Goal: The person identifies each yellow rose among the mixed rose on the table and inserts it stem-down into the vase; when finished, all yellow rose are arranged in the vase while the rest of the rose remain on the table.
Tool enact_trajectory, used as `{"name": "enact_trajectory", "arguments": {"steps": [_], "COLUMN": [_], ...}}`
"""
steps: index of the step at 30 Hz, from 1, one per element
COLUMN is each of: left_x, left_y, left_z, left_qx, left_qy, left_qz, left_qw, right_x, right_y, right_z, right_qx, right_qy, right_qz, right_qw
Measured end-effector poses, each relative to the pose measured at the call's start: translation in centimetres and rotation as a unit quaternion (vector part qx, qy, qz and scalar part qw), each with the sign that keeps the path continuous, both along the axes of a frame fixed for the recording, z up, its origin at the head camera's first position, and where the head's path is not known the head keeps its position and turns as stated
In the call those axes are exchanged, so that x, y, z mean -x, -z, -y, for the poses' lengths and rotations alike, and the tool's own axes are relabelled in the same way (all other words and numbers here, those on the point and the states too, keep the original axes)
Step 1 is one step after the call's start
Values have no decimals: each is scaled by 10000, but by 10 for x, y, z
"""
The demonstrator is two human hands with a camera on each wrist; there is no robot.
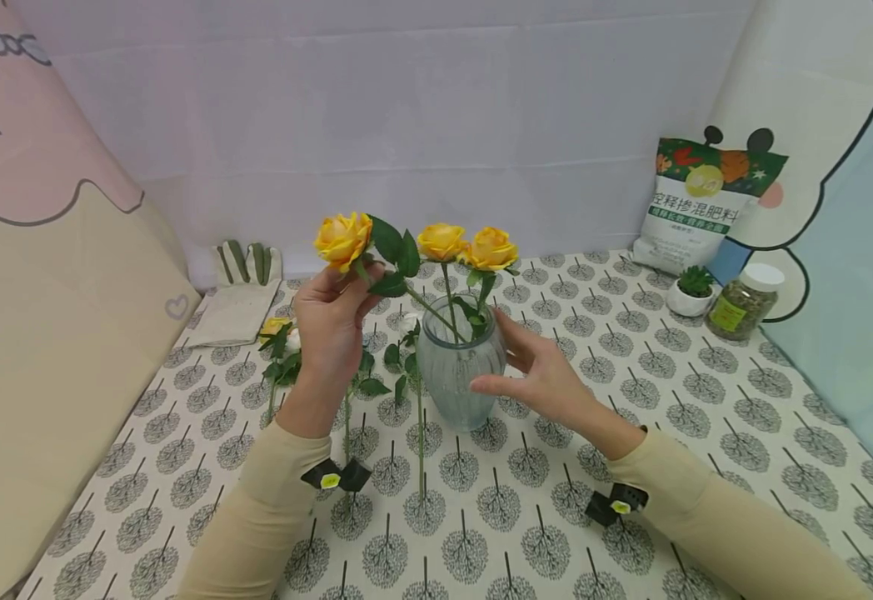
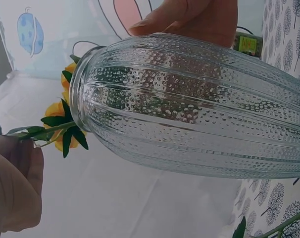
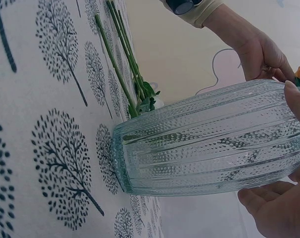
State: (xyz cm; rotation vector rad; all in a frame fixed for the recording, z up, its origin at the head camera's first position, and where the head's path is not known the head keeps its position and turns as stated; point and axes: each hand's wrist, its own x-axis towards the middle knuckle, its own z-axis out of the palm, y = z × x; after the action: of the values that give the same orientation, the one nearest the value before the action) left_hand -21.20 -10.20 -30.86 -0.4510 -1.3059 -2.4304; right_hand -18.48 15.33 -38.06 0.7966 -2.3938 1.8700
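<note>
A yellow rose (image 1: pixel 343 239) leans left, its leafy stem slanting into the mouth of a ribbed clear glass vase (image 1: pixel 461 392). My left hand (image 1: pixel 329 325) pinches that stem just below the bloom. Two more yellow roses, one on the left (image 1: pixel 441 242) and one on the right (image 1: pixel 491 249), stand upright in the vase. From the right, my right hand (image 1: pixel 545 375) holds the vase near its upper body, thumb in front and fingers round the back. In the right wrist view, the vase's base sits on the patterned tablecloth (image 3: pixel 66 163).
Several loose flowers lie left of the vase, including a yellow rose (image 1: pixel 276 327) and white ones with long green stems (image 1: pixel 420 433). Garden gloves (image 1: pixel 240 296) lie at the back left. At the back right stand a fertilizer bag (image 1: pixel 695 212), a potted succulent (image 1: pixel 693 293) and a white-lidded jar (image 1: pixel 744 304).
</note>
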Motion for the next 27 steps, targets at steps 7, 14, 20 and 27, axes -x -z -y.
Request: {"name": "enact_trajectory", "arguments": {"steps": [7,14,20,27], "left_x": [1,2,3,3], "left_y": [2,3,5,6], "left_z": [-2,-5,-7,-7], "left_qx": [166,396,692,847], "left_qy": [51,175,201,180], "left_qz": [85,74,220,209], "left_qw": [9998,9990,9972,9960], "right_x": [0,-1,0,-1], "right_y": [0,-1,-1,-2], "right_z": [0,0,0,0], "right_qx": [38,30,47,66], "right_qy": [-17,-3,-17,-45], "right_qz": [-1,12,-39,-54], "right_qw": [10000,10000,10000,10000]}}
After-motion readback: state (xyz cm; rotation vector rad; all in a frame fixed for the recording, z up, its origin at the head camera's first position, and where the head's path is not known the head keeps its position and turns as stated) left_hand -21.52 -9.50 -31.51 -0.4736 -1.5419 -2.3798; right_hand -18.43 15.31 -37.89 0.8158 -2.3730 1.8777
